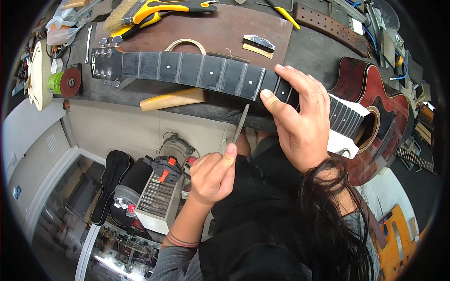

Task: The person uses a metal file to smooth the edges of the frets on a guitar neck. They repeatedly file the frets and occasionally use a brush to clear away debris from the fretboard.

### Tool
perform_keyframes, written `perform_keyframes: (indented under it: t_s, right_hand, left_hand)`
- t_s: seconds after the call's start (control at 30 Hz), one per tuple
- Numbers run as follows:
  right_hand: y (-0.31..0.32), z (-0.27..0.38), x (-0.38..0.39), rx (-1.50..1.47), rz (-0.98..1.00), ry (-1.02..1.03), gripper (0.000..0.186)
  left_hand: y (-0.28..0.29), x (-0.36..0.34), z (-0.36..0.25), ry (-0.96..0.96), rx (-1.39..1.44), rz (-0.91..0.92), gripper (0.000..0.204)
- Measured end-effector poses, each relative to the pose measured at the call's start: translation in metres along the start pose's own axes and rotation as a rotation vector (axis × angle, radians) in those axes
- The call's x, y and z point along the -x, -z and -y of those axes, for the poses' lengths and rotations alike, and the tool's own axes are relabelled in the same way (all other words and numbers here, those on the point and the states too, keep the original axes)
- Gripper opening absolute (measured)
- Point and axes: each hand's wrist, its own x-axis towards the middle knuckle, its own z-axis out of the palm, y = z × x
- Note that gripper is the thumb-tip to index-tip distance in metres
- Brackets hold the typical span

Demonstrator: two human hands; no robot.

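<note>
On the near side of the guitar neck (187,70), the left hand (213,175) is closed around a thin metal tool (241,124). The right hand (304,112) spreads its thumb and fingers on the neck, which lies over the worktop (309,49). Beyond the neck lies a brush (117,16).

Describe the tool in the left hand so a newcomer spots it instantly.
Find the long dark guitar neck lying across the workbench. Below its near edge, the left hand grips a slim grey metal tool pointing toward it. Unlike the thick pale wooden block to its left, it's a narrow bar.
</note>
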Motion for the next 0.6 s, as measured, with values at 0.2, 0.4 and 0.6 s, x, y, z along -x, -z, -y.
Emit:
perform_keyframes:
  t_s: [0.2, 0.4, 0.6]
  right_hand:
    - [0.001, -0.001, 0.000, 0.001, 0.000, 0.002, 0.034]
    - [0.002, 0.000, -0.001, -0.003, 0.000, 0.006, 0.034]
    - [0.003, 0.001, 0.000, -0.066, -0.006, -0.028, 0.040]
  left_hand:
    - [-0.001, -0.011, 0.000, 0.022, -0.031, 0.054, 0.044]
    - [-0.024, -0.074, 0.004, 0.005, 0.010, -0.039, 0.052]
    - [-0.014, -0.073, -0.002, 0.295, 0.889, -0.149, 0.045]
